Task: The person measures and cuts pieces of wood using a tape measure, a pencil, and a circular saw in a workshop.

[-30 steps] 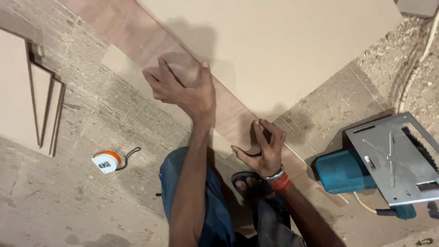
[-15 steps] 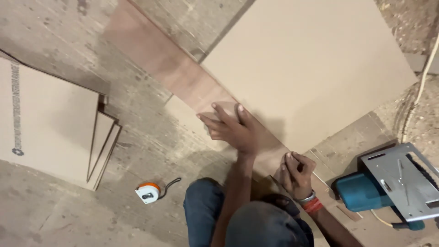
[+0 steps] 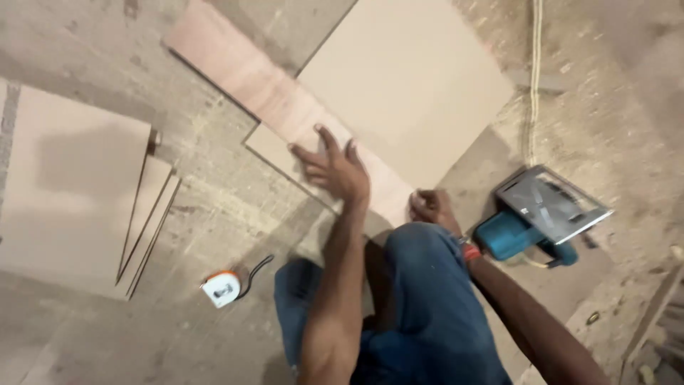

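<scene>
now your left hand (image 3: 335,170) lies flat, fingers spread, pressing on the long reddish plywood strip (image 3: 256,82) that runs across the floor (image 3: 235,207). your right hand (image 3: 431,207) sits curled at the strip's near end; whether its grip has anything in it, you cannot tell. a blue circular saw (image 3: 538,217) lies just right of it, a tape measure (image 3: 222,287) near your knee.

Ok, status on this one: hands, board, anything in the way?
Left hand flat on the reddish strip, fingers spread. Right hand closed at the strip's near end. Circular saw on the floor, right of it.
</scene>
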